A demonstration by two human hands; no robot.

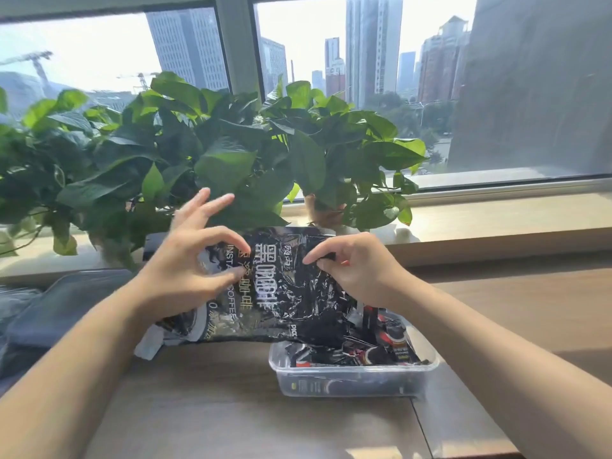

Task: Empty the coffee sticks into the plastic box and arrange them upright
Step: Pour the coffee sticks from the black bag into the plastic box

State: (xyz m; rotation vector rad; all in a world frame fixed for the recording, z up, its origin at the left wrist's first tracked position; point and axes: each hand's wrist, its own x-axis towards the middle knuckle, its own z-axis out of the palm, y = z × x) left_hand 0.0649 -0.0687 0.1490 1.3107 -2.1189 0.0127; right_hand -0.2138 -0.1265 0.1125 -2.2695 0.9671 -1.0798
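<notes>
A crumpled black instant-coffee bag (281,293) with white and gold lettering hangs sideways in the air over the table. My left hand (188,270) pinches it near its left half, fingers partly spread. My right hand (357,266) grips its upper right part. The bag's lower right end dips over a clear plastic box (351,380) on the wooden table. Several black coffee sticks (381,346) with red and white print lie jumbled and flat in the box, some hidden by the bag.
Leafy green potted plants (205,150) fill the window sill right behind the bag. A grey lid or tray (66,306) lies at the left on the table. The wooden table (231,409) stretches toward me, with a seam at the right.
</notes>
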